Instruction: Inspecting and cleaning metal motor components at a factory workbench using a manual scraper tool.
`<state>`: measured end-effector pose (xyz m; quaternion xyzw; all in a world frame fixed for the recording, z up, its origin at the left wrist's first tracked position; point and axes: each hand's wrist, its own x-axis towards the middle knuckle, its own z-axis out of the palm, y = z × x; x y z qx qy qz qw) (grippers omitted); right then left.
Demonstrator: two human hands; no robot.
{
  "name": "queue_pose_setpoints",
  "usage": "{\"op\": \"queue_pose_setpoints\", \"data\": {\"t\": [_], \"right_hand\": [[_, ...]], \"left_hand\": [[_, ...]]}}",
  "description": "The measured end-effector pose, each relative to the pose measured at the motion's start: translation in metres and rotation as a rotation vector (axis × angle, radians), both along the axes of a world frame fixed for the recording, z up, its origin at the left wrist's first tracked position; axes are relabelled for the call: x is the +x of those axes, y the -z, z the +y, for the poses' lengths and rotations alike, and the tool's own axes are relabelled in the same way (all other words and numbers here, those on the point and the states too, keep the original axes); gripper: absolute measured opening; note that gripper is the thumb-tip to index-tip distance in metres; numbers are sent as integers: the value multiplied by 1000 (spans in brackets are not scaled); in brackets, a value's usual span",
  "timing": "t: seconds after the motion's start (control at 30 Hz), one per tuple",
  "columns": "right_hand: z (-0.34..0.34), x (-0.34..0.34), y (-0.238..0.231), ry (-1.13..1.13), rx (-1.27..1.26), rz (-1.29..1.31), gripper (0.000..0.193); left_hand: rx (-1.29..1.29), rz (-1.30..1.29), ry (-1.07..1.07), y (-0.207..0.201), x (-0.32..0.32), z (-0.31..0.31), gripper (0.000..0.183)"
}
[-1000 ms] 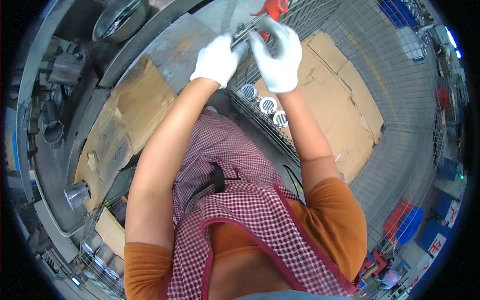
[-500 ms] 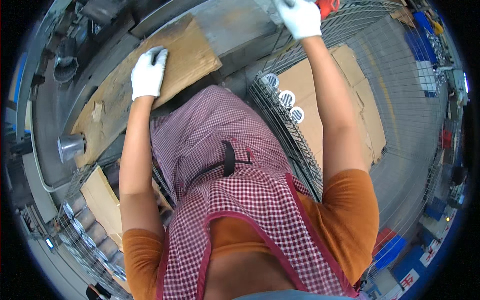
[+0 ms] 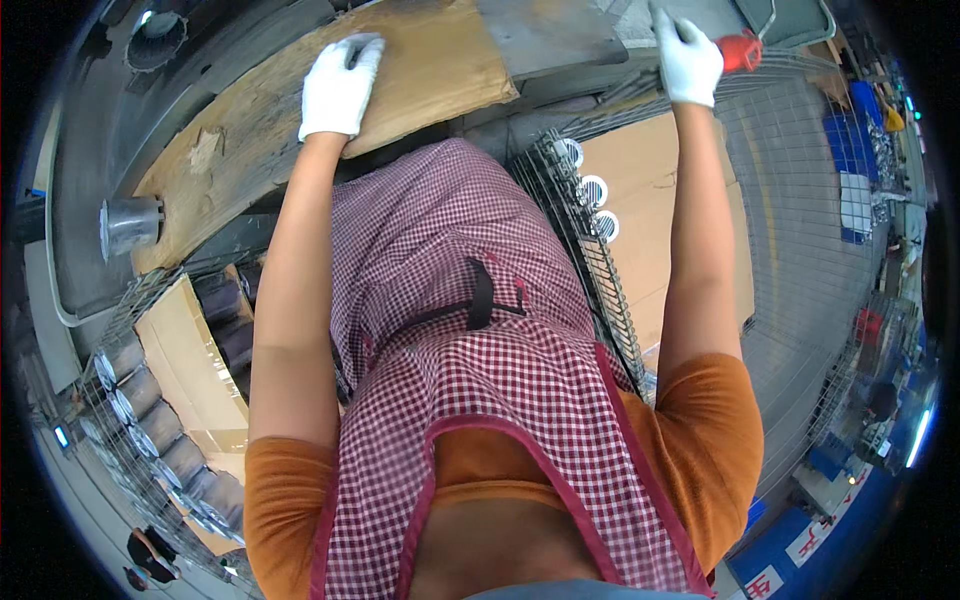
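My left hand (image 3: 342, 88), in a white glove, rests on a worn brown board (image 3: 440, 70) covering part of the workbench. It holds nothing I can see, and its thumb is apart from the fingers. At the upper right, my white-gloved right hand (image 3: 688, 62) is closed round a red object (image 3: 740, 51) that sticks out on its right side. One finger points away from me. What kind of thing the red object is, I cannot make out. Beyond the board lies a grey metal surface (image 3: 550, 35).
A metal cup-shaped part (image 3: 131, 228) stands at the board's left end. A wire basket (image 3: 125, 385) at lower left holds several metal cylinders and cardboard (image 3: 190, 345). Right of my apron, another wire basket (image 3: 605, 290) holds cardboard (image 3: 640, 190) and round slotted pieces (image 3: 594, 191).
My right hand has come back toward me with the red object. My left hand has shifted slightly on the board. The whole view has turned a little.
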<state>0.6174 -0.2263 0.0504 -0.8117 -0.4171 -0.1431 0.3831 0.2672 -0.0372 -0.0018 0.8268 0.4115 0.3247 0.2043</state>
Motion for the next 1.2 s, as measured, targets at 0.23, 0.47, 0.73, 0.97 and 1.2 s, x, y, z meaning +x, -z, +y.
{"op": "queue_pose_setpoints", "data": {"t": [0.23, 0.47, 0.73, 0.97, 1.2], "right_hand": [[28, 7, 6, 75, 99, -297, 30], [-3, 0, 4, -63, 124, -119, 32], [26, 2, 4, 42, 172, -206, 33], [-5, -6, 0, -72, 132, -153, 28], [19, 5, 12, -20, 235, -230, 24]], "left_hand": [[-7, 32, 1, -1, 6, -1, 34], [10, 25, -7, 0, -1, 1, 34], [52, 23, 18, 0, 6, 3, 33], [9, 13, -13, -5, 1, -2, 31], [14, 57, 2, -4, 0, 1, 32]]}}
